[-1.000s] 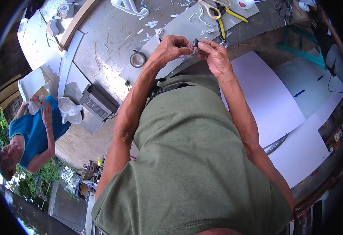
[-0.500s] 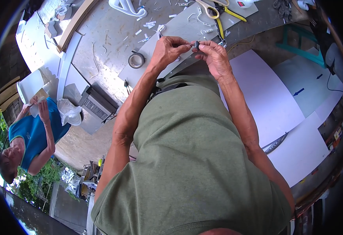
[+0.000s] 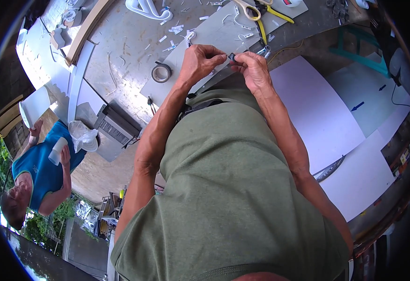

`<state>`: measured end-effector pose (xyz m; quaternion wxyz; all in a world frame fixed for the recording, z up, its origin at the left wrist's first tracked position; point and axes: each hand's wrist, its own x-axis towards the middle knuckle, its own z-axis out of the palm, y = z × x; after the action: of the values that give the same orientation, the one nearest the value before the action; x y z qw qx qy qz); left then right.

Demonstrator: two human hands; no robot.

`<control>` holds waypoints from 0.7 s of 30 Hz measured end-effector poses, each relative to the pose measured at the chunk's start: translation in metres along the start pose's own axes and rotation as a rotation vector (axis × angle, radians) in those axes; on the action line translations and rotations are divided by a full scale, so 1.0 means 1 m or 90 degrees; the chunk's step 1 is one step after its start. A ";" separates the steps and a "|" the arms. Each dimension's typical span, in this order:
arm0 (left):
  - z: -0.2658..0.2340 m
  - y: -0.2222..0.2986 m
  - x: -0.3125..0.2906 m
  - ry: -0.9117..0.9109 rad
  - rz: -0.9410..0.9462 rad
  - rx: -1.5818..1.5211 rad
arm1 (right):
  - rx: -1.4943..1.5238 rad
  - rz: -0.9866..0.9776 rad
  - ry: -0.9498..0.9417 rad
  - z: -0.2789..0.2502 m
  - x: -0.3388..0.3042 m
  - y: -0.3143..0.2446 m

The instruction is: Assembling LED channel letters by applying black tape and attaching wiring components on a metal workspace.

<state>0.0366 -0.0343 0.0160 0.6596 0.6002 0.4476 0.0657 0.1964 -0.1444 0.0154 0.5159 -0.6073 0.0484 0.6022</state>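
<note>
My left hand (image 3: 204, 62) and my right hand (image 3: 252, 70) meet over the near edge of a grey worktable (image 3: 120, 42). Both pinch one small dark part (image 3: 232, 57) between their fingertips; its shape is too small to tell. Under the hands lies a grey board (image 3: 214, 35) strewn with small white offcuts. A roll of tape (image 3: 161, 72) lies just left of my left wrist. Yellow-handled scissors (image 3: 256, 16) and yellow-handled pliers lie beyond the hands.
Large white sheets (image 3: 317, 117) lie to my right, with a blade-like tool (image 3: 329, 169) between them. A white curved piece (image 3: 144, 7) sits at the table's far side. A grey box (image 3: 116, 129) stands left. Another person in a blue top (image 3: 41, 173) holds a white roll.
My hands stay together on the small dark part, with the fingers shifting slightly. The person in blue has lowered an arm and moved a little.
</note>
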 end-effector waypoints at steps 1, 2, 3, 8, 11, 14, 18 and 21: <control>0.000 0.001 0.000 -0.003 -0.001 0.013 | 0.003 0.012 -0.001 -0.001 0.001 0.000; 0.000 0.002 0.000 -0.004 -0.002 0.013 | 0.005 0.023 -0.003 -0.001 0.002 -0.001; 0.000 0.003 -0.001 -0.007 -0.013 0.015 | 0.006 0.023 -0.002 -0.001 0.002 0.000; -0.002 0.004 0.000 -0.002 0.007 0.035 | 0.004 0.030 -0.010 0.001 0.002 0.001; -0.004 0.009 -0.001 -0.042 -0.047 0.061 | 0.011 0.039 -0.015 0.002 0.001 0.001; -0.004 0.009 -0.001 -0.040 -0.049 0.056 | 0.033 0.043 -0.024 0.001 0.002 0.004; -0.004 0.006 -0.001 -0.033 -0.037 0.056 | 0.025 0.058 -0.009 0.003 -0.001 0.004; -0.005 0.008 -0.001 -0.036 -0.035 0.074 | 0.024 0.057 -0.010 0.001 -0.001 0.005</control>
<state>0.0364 -0.0295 0.0238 0.6374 0.6268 0.4482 0.0045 0.1921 -0.1462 0.0139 0.5000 -0.5899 0.0825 0.6286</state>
